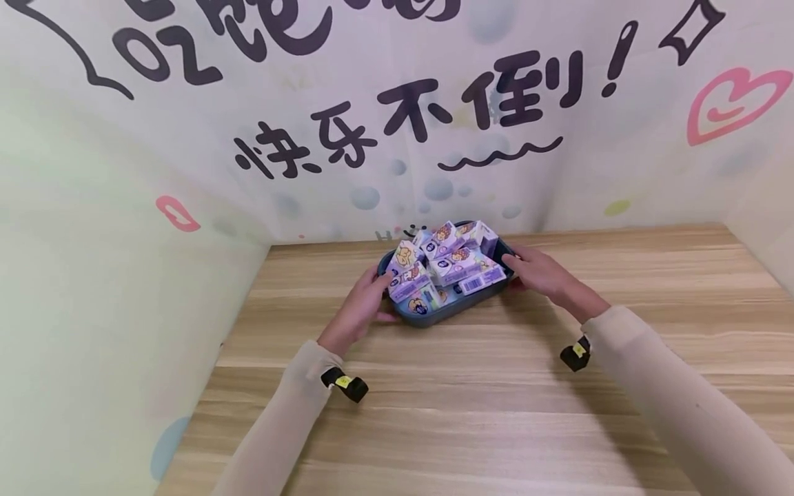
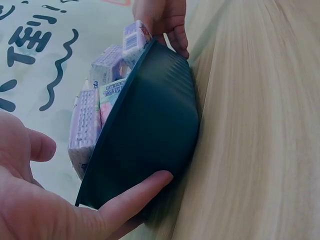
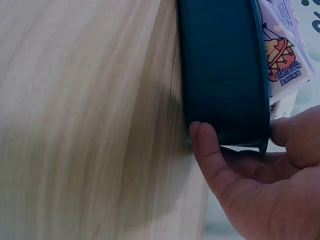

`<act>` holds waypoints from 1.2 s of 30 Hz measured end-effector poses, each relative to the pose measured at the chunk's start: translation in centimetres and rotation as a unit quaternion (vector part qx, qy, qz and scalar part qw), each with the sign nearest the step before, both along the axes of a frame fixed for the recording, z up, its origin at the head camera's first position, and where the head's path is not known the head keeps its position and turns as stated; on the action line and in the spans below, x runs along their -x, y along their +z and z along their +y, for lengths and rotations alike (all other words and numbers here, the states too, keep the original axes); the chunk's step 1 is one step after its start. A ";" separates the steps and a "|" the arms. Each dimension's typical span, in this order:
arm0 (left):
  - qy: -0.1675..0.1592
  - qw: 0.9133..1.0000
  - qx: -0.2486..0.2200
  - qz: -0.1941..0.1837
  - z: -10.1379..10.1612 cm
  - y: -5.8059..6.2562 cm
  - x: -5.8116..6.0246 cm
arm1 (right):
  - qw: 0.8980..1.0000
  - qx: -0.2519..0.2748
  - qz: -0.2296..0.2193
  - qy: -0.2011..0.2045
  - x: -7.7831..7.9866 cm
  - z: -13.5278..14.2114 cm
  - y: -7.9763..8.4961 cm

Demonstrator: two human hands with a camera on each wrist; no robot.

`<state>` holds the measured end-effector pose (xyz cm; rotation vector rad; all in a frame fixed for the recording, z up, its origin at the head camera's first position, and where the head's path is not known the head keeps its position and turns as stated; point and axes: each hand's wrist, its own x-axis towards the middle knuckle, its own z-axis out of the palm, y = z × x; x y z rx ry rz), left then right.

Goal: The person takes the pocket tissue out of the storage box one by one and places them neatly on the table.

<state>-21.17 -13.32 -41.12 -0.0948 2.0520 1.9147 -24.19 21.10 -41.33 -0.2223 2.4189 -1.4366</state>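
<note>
A dark teal plastic basket (image 1: 431, 317) stands on the table near the back wall, heaped with several purple-and-white tissue packs (image 1: 457, 264). At the basket's left end, my left hand (image 1: 360, 303) holds it, thumb over the rim beside the packs. In the left wrist view, fingers of that hand lie along the outer wall of the basket (image 2: 145, 120). My right hand (image 1: 542, 273) grips the opposite end. The right wrist view has its thumb at the rim and fingers against the outside of the basket (image 3: 225, 70). The packs at the bottom are partly hidden.
The wood-grain table (image 1: 446, 413) meets a printed cloth wall (image 1: 322, 200) right behind the basket. Another pale wall (image 1: 124, 310) closes off the left side. Black camera straps (image 1: 345, 383) sit on both wrists.
</note>
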 end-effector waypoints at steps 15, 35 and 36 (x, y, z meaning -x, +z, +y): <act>-0.038 0.999 0.012 0.004 0.1 0.2 -1.2 | 0.999 -0.015 -0.002 0.040 -2.3 1.1 0.7; -0.099 0.993 0.066 -0.003 0.2 0.8 -4.1 | 0.986 -0.146 0.004 0.080 -8.1 2.8 2.0; -0.102 0.992 0.071 -0.002 0.2 0.8 -4.2 | 0.986 -0.148 0.005 0.082 -8.5 2.8 2.0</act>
